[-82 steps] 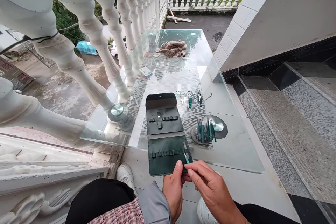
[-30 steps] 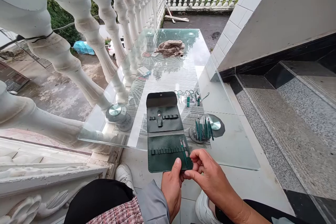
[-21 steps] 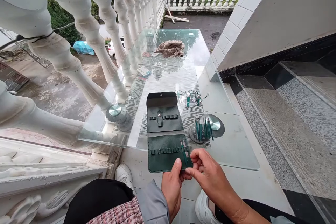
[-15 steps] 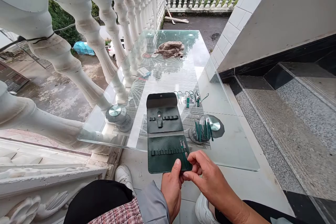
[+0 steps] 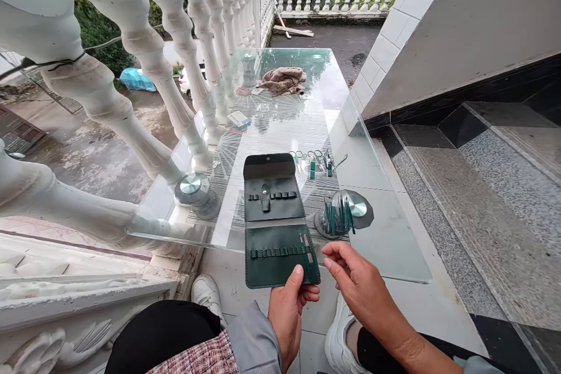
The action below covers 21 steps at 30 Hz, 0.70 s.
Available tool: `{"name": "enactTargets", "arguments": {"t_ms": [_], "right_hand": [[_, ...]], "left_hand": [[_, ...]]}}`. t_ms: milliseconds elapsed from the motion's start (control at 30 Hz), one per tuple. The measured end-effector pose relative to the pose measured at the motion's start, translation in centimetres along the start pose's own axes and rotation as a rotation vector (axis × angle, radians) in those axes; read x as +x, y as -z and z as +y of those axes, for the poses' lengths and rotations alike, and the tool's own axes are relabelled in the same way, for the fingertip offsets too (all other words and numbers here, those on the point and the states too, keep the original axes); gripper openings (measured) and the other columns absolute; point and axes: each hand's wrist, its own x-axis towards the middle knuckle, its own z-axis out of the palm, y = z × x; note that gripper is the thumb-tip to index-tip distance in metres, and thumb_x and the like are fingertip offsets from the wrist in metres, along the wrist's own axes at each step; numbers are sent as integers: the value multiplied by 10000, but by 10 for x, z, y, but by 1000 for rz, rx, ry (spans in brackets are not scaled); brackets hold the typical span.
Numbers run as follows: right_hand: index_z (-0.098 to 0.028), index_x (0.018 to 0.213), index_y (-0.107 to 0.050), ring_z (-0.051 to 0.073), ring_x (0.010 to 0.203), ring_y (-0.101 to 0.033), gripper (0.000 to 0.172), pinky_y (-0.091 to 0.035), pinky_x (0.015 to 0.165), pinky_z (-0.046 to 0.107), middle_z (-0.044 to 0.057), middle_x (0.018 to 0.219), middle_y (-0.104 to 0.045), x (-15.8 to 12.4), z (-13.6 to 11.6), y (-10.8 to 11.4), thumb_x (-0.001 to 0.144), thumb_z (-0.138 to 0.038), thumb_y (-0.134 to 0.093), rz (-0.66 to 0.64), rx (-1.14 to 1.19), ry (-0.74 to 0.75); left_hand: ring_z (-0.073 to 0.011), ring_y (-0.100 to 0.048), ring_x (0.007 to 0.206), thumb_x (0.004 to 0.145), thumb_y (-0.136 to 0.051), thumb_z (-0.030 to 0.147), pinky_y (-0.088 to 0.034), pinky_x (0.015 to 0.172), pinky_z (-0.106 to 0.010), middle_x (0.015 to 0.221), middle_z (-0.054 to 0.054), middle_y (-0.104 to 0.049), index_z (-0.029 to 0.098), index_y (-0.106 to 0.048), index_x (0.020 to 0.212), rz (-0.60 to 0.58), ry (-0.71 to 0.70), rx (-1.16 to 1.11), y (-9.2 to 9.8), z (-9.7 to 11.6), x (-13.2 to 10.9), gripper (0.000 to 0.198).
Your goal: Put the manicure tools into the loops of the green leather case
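My left hand (image 5: 289,310) grips the lower right corner of an unfolded dark green manicure case (image 5: 276,269), thumb on top and fingers beneath. Two slim tools (image 5: 307,251) sit in the loops at the case's right edge; the other loops in that row hold nothing. A snapped strap sits on the upper panel. My right hand (image 5: 355,277) hovers just right of the case, apart from it, fingers bent and thumb near the index finger, with nothing visible between them. Beyond it, several slim green-handled tools (image 5: 337,216) lie bunched on the glass table (image 5: 385,234).
Nail clippers (image 5: 312,166) and small scissors (image 5: 326,158) lie past the case. A brown cloth (image 5: 283,82) is crumpled at the table's far end, with a small card packet (image 5: 239,119) on the left. White balusters (image 5: 153,64) line the left; stairs (image 5: 473,187) rise on the right.
My right hand has let go of the case's edge and moved right, off the case. My left hand still holds the case in nearly the same place.
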Motion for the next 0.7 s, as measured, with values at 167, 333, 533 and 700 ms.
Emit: {"name": "enactTargets", "arguments": {"t_ms": [167,333,533,700], "right_hand": [[-213,845,-570,170,736,-584,160,-469,677,293,35,799,-631,2,0,4,834,-317,-448,13,-28,51],[-214,844,-573,175,743,-581,163,-446,691,303,38,817,-621,29,10,36,809,-340,-476,138,-175,55],[-218,768,-541,167,699,-562,95,-397,640,296,19,790,-597,63,30,54,774,-289,-478,169,-422,-45],[-223,748,-538,157,687,-555,84,-375,618,283,13,811,-591,67,40,53,777,-253,-465,145,-506,-51]], "left_hand": [[-145,-557,631,550,-815,500,-452,632,-275,715,-80,-644,75,-686,749,32,5,24,2,-3,4,487],[-139,-557,607,560,-817,486,-459,621,-278,713,-76,-647,82,-680,762,41,0,20,2,-2,3,472],[-143,-560,607,547,-817,513,-468,618,-276,707,-91,-657,69,-687,767,37,24,21,3,-1,3,512],[-143,-559,603,533,-823,516,-474,614,-273,702,-90,-661,64,-697,769,38,32,27,3,0,3,525]]}}
